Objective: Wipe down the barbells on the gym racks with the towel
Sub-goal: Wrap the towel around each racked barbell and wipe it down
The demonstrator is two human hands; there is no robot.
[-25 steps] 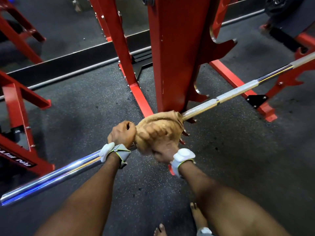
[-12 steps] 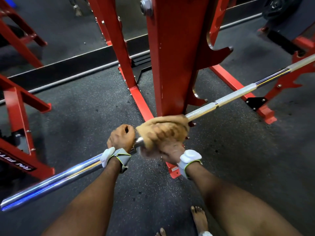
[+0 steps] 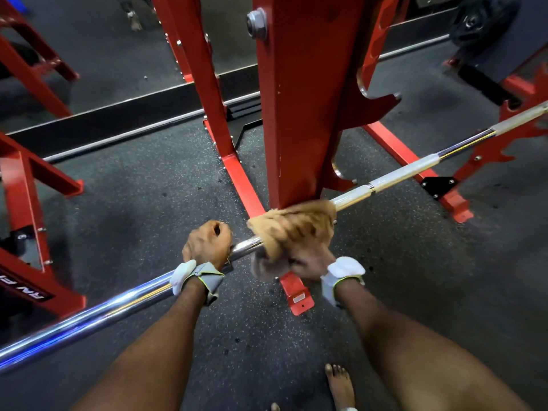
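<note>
1. I see the barbell (image 3: 118, 307) running diagonally from lower left to upper right. It passes just in front of the red rack upright (image 3: 305, 99).
2. Left hand (image 3: 207, 243): fingers clenched round the bare chrome shaft, knuckles up. A short stretch of bar shows between it and the towel.
3. Towel (image 3: 293, 226): tan and bunched round the bar, right against the foot of the upright.
4. Right hand (image 3: 305, 262): grasps the towel-wrapped bar, mostly under the cloth. It is motion-blurred, so I cannot tell the fingers apart.
5. Both wrists carry a white-and-grey band (image 3: 197, 278).
6. A bare foot (image 3: 339, 384) stands on the speckled black floor (image 3: 148, 203) at the bottom edge.
</note>
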